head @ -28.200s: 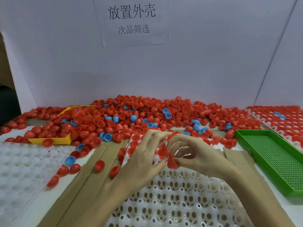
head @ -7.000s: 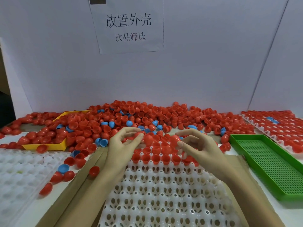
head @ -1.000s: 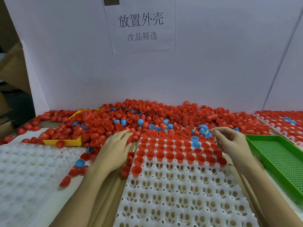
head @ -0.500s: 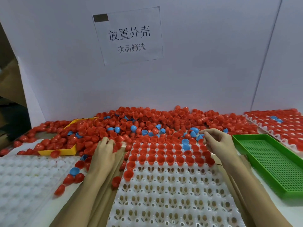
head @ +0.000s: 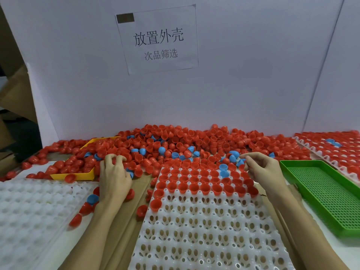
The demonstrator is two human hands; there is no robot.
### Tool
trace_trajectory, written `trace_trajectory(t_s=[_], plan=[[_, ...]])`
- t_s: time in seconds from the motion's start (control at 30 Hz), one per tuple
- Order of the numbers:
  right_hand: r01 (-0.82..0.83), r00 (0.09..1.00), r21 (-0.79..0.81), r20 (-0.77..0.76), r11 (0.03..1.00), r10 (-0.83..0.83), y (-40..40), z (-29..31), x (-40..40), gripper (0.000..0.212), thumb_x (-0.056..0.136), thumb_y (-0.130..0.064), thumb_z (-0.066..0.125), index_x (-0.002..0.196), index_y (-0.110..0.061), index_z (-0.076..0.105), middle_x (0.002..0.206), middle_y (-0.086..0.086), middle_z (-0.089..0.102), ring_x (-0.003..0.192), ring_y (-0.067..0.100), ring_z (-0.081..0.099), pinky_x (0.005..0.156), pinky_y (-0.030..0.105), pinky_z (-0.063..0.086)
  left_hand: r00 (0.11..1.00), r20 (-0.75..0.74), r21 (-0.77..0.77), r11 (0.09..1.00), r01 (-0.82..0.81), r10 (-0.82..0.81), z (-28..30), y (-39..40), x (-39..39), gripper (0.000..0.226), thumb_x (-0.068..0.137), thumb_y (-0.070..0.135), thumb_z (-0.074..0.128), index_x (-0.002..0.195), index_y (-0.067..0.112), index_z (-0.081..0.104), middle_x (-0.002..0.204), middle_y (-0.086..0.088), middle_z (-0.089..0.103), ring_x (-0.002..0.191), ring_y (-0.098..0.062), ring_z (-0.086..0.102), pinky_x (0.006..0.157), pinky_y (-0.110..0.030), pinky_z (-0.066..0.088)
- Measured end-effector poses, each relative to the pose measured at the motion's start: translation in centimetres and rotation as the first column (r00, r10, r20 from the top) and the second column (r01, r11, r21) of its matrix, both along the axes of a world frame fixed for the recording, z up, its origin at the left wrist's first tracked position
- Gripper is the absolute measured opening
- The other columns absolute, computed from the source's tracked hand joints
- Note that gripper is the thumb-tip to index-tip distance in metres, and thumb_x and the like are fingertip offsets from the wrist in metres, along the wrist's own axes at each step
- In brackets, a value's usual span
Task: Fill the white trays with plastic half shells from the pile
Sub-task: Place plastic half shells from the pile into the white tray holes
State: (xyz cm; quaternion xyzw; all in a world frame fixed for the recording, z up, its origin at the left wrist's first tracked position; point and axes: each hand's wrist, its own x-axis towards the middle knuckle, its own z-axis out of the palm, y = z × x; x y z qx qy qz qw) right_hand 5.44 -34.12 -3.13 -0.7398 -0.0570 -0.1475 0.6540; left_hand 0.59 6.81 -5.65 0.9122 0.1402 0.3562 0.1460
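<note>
Shells are being gathered from the pile (head: 175,141) along the back edge of the worktop (head: 331,242). The left hand (head: 115,176) is being pressed into the shells beside the yellow tray (head: 78,175), fingers curled over several red ones; exactly what is being gripped cannot be told. The right hand (head: 261,170) is being held at the far right corner of the middle white tray (head: 210,230), fingertips pinched together near a blue shell (head: 232,157); whether anything is being held cannot be told.

Advice, as judgement: shells are best being taken a few at a time, turned open side up, and seated row by row toward the near edge.

Count: white trays, three; one at the left edge (head: 35,221) holding nothing, one at the right edge (head: 331,151) looking full. Middle tray: about four far rows being filled, two blue shells among red. Green tray (head: 327,195), one. Loose shells: too many to count.
</note>
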Motion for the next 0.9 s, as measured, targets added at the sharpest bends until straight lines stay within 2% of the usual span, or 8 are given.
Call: trace_trajectory(t_s=[0.1,0.23,0.43,0.53,0.6,0.7,0.77,0.9], plan=[[-0.006,1.0,0.012,0.0,1.0,0.006,-0.1,-0.1,0.1,0.022,0.106,-0.008,0.058,0.103,-0.012,0.079,0.064,0.0,0.066,0.05,0.004,0.052,0.046,0.014,0.041,0.987,-0.104,0.108,0.985,0.137,-0.126,-0.3,0.1,0.3,0.048,0.085,0.004,0.07,0.131,0.019,0.065,0.145,-0.005,0.054,0.136,-0.029,0.047,0.11,-0.051,0.042],[-0.005,1.0,0.003,-0.009,1.0,0.006,0.0,-0.2,0.2,0.022,0.106,-0.007,0.058,0.103,-0.012,0.079,0.063,-0.002,0.066,0.05,0.002,0.052,0.045,0.014,0.04,0.971,-0.187,0.196,0.963,0.184,-0.148,-1.2,-0.3,0.6,0.027,0.088,0.018,0.079,0.115,0.018,0.075,0.115,0.0,0.069,0.114,-0.026,0.055,0.098,-0.043,0.043],[-0.028,0.999,0.014,-0.014,1.0,0.028,0.3,0.4,-0.3,0.022,0.106,-0.008,0.059,0.103,-0.015,0.079,0.066,-0.001,0.068,0.052,0.001,0.054,0.047,0.013,0.042,0.968,0.064,0.039,0.97,0.241,-0.243,1.1,-1.3,-0.5,0.041,0.085,0.022,0.084,0.121,0.012,0.07,0.115,-0.002,0.07,0.108,-0.025,0.062,0.093,-0.041,0.054],[-0.258,0.964,0.04,-0.058,0.965,0.26,0.8,1.5,-1.4,0.018,0.104,-0.018,0.064,0.105,-0.021,0.081,0.077,0.003,0.069,0.061,0.007,0.055,0.051,0.014,0.044,0.868,0.22,-0.227,0.842,0.489,-0.445,3.5,-5.0,-2.1,0.046,0.079,0.033,0.086,0.118,0.026,0.064,0.112,0.017,0.067,0.107,0.001,0.064,0.094,-0.017,0.051],[-0.477,0.874,0.006,-0.096,0.879,0.475,1.3,2.3,-2.4,0.019,0.101,-0.027,0.067,0.116,-0.025,0.078,0.092,0.005,0.072,0.071,0.011,0.06,0.055,0.016,0.046,0.79,0.239,-0.254,0.749,0.612,-0.565,4.3,-7.7,-3.1,0.043,0.075,0.039,0.088,0.107,0.029,0.062,0.102,0.019,0.068,0.102,0.0,0.067,0.089,-0.009,0.051],[-0.695,0.719,-0.138,-0.129,0.706,0.683,2.3,3.1,-3.6,0.034,0.104,-0.029,0.067,0.138,-0.031,0.066,0.127,0.002,0.073,0.104,0.016,0.073,0.075,0.021,0.057,0.666,0.25,-0.308,0.595,0.742,-0.702,4.7,-10.8,-4.4,0.039,0.074,0.04,0.09,0.096,0.027,0.06,0.1,0.013,0.071,0.094,-0.01,0.073,0.083,-0.015,0.056],[-0.758,0.651,-0.187,-0.155,0.625,0.744,3.0,3.2,-4.1,0.039,0.105,-0.028,0.067,0.143,-0.03,0.061,0.139,0.0,0.068,0.123,0.022,0.069,0.092,0.026,0.058,0.611,0.253,-0.321,0.531,0.784,-0.75,4.6,-12.1,-4.9,0.036,0.076,0.04,0.089,0.091,0.023,0.061,0.098,0.01,0.073,0.094,-0.015,0.074,0.082,-0.022,0.06],[-0.789,0.614,-0.146,-0.162,0.597,0.772,4.0,3.0,-4.8,0.029,0.101,-0.025,0.073,0.13,-0.02,0.07,0.13,0.004,0.072,0.117,0.026,0.072,0.091,0.029,0.059,0.566,0.278,-0.301,0.489,0.818,-0.776,4.3,-13.4,-5.4,0.033,0.08,0.038,0.087,0.085,0.015,0.064,0.092,0.005,0.074,0.086,-0.019,0.074,0.075,-0.031,0.061]])
